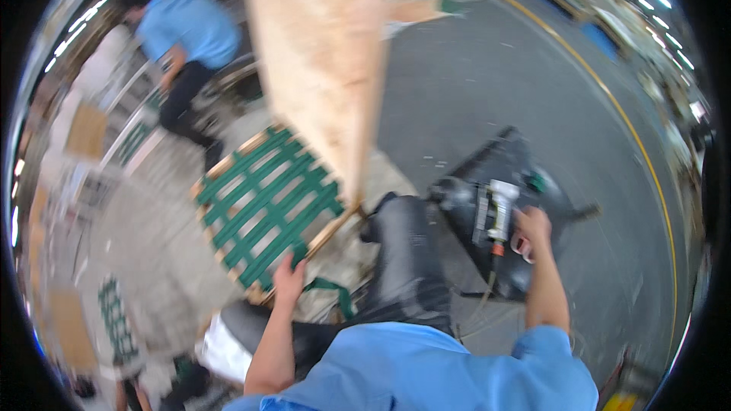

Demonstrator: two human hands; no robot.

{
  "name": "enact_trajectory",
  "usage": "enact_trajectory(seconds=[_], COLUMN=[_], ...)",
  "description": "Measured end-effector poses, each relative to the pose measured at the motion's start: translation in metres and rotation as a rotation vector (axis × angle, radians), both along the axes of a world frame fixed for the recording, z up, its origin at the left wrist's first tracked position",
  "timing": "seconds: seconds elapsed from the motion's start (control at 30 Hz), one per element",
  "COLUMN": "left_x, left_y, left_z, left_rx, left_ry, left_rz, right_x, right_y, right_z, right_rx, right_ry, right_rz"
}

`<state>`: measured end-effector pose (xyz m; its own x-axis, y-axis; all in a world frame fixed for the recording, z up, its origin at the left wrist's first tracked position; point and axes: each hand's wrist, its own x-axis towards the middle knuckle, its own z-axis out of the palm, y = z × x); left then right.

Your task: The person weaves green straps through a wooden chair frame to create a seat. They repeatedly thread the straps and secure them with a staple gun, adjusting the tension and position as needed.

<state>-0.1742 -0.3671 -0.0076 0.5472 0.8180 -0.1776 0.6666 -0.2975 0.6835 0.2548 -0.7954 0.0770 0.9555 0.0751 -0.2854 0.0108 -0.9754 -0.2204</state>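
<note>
My left hand is closed on a dark green webbing strap at the near edge of a seat frame, and the strap's loose tail hangs to the right. The wooden frame carries woven green webbing and leans by my left leg. My right hand is over a black stand, its fingers curled at a pair of scissors with pink handles. The scissors' blades are hidden. Left of that hand lies a pale air stapler with an orange hose fitting.
A tall wooden panel rises from the frame's far side. The black stand has a leg sticking out right. A hose trails toward my legs. A co-worker in a blue shirt bends at the far left. A yellow line crosses the floor.
</note>
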Motion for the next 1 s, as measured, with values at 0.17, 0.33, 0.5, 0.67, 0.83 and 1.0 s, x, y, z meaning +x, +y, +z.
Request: enact_trajectory(seconds=[0.17,0.33,0.5,0.67,0.83,1.0], left_x=[-0.008,-0.006,-0.034,-0.040,-0.039,-0.041], left_y=[0.007,0.011,0.026,0.032,0.043,0.039], left_z=[-0.002,0.008,0.014,0.031,0.059,0.097], left_rx=[-0.068,-1.013,-1.320,-1.356,-1.275,-1.189], left_ry=[-0.084,-0.632,-0.950,-1.072,-0.994,-0.975], left_rz=[0.046,0.326,0.257,0.144,0.124,0.128], right_x=[-0.028,-0.025,-0.024,-0.049,-0.109,-0.160], right_y=[-0.059,-0.075,-0.047,-0.005,0.121,0.251], right_z=[-0.023,-0.019,-0.007,0.034,0.068,0.066], right_rx=[-0.054,0.151,0.666,1.110,0.945,0.374], right_ry=[0.020,-0.140,0.347,0.239,0.383,-0.008], right_rz=[-0.166,-0.224,-0.508,-0.260,0.594,1.414])
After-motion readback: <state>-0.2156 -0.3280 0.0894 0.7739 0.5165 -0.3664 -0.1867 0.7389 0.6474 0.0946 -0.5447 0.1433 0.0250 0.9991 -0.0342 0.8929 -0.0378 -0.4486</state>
